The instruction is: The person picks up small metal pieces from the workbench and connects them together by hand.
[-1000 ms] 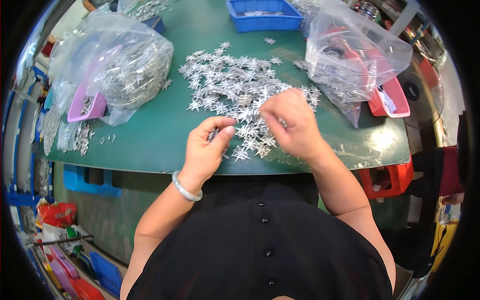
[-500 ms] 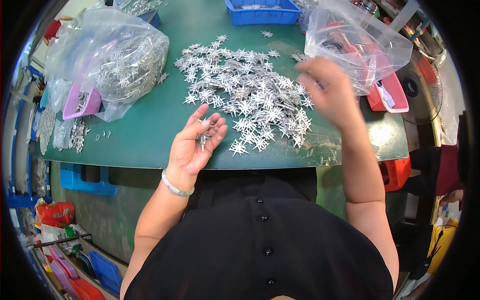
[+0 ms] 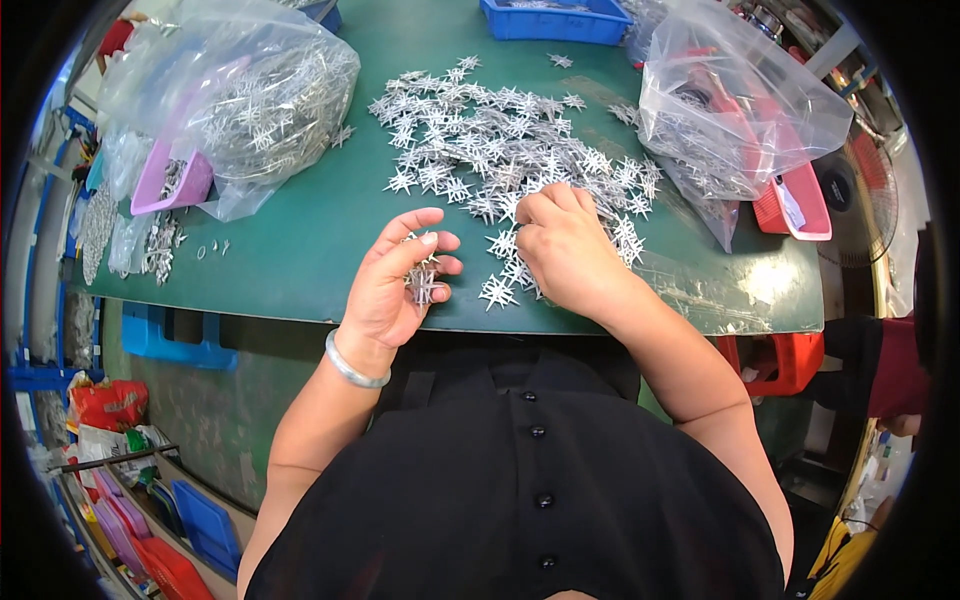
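A wide heap of silvery, spiky star-shaped metal pieces [image 3: 470, 135] is spread over the green table [image 3: 300, 275]. My left hand [image 3: 385, 290], with a pale bangle at its wrist, is raised palm up near the front edge. Its thumb and curled fingers hold a few star-shaped metal pieces [image 3: 423, 284]. Over the near side of the heap, my right hand [image 3: 572, 250] points down with bent fingers drawn together. The back of that hand hides its fingertips, so anything between them does not show.
On the left, a clear bag [image 3: 270, 115] full of metal pieces stands by a purple basket [image 3: 185, 185]. At the right lie another clear bag [image 3: 750, 110] and a pink basket [image 3: 805, 205]; a fan [image 3: 875, 200] is beyond. A blue tray [image 3: 560, 25] sits at the back.
My right hand has come from the bag at the right, in and nearer, down onto the heap. The left hand stays almost in place, still holding pieces. The whole view has shifted slightly.
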Action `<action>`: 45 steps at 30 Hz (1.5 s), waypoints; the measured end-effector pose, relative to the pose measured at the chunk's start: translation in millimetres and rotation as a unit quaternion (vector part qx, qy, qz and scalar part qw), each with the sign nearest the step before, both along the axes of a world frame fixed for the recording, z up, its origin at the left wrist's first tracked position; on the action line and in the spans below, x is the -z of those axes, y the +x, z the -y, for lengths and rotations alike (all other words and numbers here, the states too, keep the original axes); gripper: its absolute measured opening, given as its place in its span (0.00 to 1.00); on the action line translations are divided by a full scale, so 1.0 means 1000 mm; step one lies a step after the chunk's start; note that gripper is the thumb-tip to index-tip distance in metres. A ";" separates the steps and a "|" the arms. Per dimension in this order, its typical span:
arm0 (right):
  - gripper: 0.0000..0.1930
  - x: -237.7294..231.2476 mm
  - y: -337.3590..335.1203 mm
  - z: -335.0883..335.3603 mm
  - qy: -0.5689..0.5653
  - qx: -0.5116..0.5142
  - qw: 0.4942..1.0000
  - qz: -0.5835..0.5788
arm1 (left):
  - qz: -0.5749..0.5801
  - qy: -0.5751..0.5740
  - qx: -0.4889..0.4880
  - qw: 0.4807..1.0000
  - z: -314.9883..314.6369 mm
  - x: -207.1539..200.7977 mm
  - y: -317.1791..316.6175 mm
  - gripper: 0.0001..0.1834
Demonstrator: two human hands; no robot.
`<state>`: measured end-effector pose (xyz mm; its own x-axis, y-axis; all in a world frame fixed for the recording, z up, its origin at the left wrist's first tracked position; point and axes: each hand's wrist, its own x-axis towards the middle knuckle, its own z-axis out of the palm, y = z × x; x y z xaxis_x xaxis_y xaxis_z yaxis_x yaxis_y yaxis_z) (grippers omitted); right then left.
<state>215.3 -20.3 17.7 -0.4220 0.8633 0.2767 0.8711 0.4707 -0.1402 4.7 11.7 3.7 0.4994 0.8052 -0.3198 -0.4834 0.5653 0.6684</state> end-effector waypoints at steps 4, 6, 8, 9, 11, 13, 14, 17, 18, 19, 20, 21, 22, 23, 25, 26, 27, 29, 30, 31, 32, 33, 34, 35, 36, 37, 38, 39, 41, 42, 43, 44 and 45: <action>0.03 0.006 0.000 -0.001 0.033 -0.018 0.999 -0.005 | -0.068 0.063 -0.002 0.996 0.000 0.003 0.004 0.15; 0.02 0.002 -0.001 -0.001 0.051 -0.015 0.993 -0.110 | -0.116 0.098 -0.003 0.988 0.003 0.002 0.008 0.14; 0.01 -0.004 0.005 -0.001 0.004 -0.018 0.983 -0.185 | -0.186 0.159 0.007 0.970 0.006 -0.001 0.013 0.16; 0.01 -0.006 0.008 -0.001 -0.042 -0.021 0.965 -0.258 | -0.187 0.159 0.007 0.970 0.007 -0.002 0.015 0.16; 0.00 -0.007 0.011 -0.003 -0.041 -0.025 0.948 -0.316 | -0.227 0.281 0.036 0.932 0.010 -0.005 0.020 0.16; 0.02 -0.009 0.015 -0.004 -0.141 -0.045 0.903 -0.404 | -0.216 0.284 0.029 0.934 0.011 -0.008 0.025 0.14; 0.04 -0.010 0.014 -0.003 -0.158 -0.037 0.895 -0.416 | -0.219 0.310 0.029 0.925 0.009 -0.008 0.026 0.12; 0.04 -0.008 0.013 -0.002 -0.235 -0.013 0.841 -0.488 | -0.228 0.342 0.024 0.911 0.009 -0.010 0.031 0.08; 0.04 -0.009 0.012 -0.001 -0.233 -0.013 0.840 -0.489 | -0.231 0.343 0.022 0.910 0.009 -0.010 0.032 0.08; 0.05 -0.009 0.012 0.000 -0.250 0.002 0.828 -0.502 | -0.233 0.344 0.021 0.910 0.008 -0.009 0.032 0.08; 0.05 -0.010 0.012 0.001 -0.267 0.016 0.815 -0.514 | -0.233 0.345 0.022 0.909 0.008 -0.009 0.033 0.08; 0.05 -0.008 0.012 0.001 -0.266 0.017 0.815 -0.515 | -0.235 0.338 0.020 0.911 0.009 -0.009 0.033 0.07; 0.05 -0.006 0.013 0.001 -0.251 0.013 0.822 -0.511 | -0.236 0.331 0.018 0.913 0.010 -0.009 0.034 0.07; 0.05 -0.005 0.013 0.001 -0.236 0.010 0.830 -0.506 | -0.236 0.332 0.019 0.913 0.010 -0.009 0.034 0.07; 0.05 -0.006 0.013 0.002 -0.217 0.003 0.841 -0.496 | -0.224 0.326 0.009 0.918 0.011 -0.008 0.035 0.06; 0.05 -0.006 0.013 0.002 -0.200 -0.005 0.852 -0.484 | -0.225 0.327 0.009 0.918 0.011 -0.008 0.035 0.06; 0.05 -0.006 0.013 0.002 -0.200 -0.005 0.852 -0.485 | -0.229 0.335 0.006 0.914 0.011 -0.009 0.035 0.06; 0.04 -0.005 0.013 0.001 -0.183 -0.013 0.860 -0.476 | -0.233 0.344 0.003 0.910 0.011 -0.010 0.036 0.06; 0.04 -0.005 0.014 0.001 -0.182 -0.013 0.860 -0.476 | -0.241 0.360 0.000 0.902 0.011 -0.010 0.036 0.06; 0.04 -0.004 0.013 0.002 -0.183 -0.011 0.859 -0.478 | -0.248 0.375 -0.002 0.893 0.012 -0.011 0.036 0.06; 0.04 -0.004 0.013 0.002 -0.184 -0.009 0.858 -0.480 | -0.248 0.376 -0.002 0.893 0.012 -0.012 0.036 0.06; 0.04 -0.005 0.013 0.002 -0.184 -0.010 0.858 -0.480 | -0.254 0.392 -0.006 0.884 0.012 -0.012 0.036 0.06; 0.04 -0.006 0.013 0.003 -0.191 -0.006 0.854 -0.484 | -0.260 0.409 -0.009 0.875 0.012 -0.012 0.036 0.06; 0.04 -0.007 0.012 0.003 -0.197 -0.002 0.851 -0.487 | -0.260 0.410 -0.009 0.874 0.012 -0.012 0.035 0.06; 0.04 -0.007 0.013 0.003 -0.197 -0.002 0.851 -0.487 | -0.265 0.424 -0.011 0.866 0.012 -0.011 0.035 0.07; 0.03 -0.007 0.015 0.003 -0.166 -0.014 0.857 -0.488 | -0.269 0.438 -0.012 0.858 0.011 -0.010 0.036 0.07; 0.03 -0.008 0.019 0.004 -0.134 -0.026 0.862 -0.488 | -0.267 0.440 -0.011 0.858 0.011 -0.011 0.036 0.07; 0.03 -0.013 0.027 0.002 -0.104 -0.018 0.877 -0.469 | -0.261 0.405 -0.021 0.876 0.012 -0.011 0.037 0.08; 0.03 -0.038 0.049 0.000 -0.003 0.032 0.887 -0.460 | -0.253 0.369 -0.031 0.894 0.014 -0.011 0.036 0.09; 0.03 -0.051 0.064 -0.002 0.069 0.065 0.897 -0.431 | -0.263 0.349 -0.023 0.899 0.014 -0.011 0.032 0.10; 0.03 -0.065 0.082 -0.004 0.143 0.099 0.901 -0.397 | -0.271 0.330 -0.013 0.904 0.014 -0.012 0.029 0.10; 0.04 -0.076 0.099 -0.006 0.201 0.151 0.899 -0.359 | -0.274 0.329 -0.013 0.903 0.012 -0.009 0.026 0.10; 0.05 -0.088 0.117 -0.006 0.259 0.204 0.890 -0.316 | -0.267 0.332 -0.008 0.905 0.011 -0.007 0.025 0.10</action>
<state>331.9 -14.4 105.9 0.2786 0.5960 0.7531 0.8091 0.2769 -0.5184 29.8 0.4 10.6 0.4036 0.9139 0.0438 0.0045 -0.0498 0.9987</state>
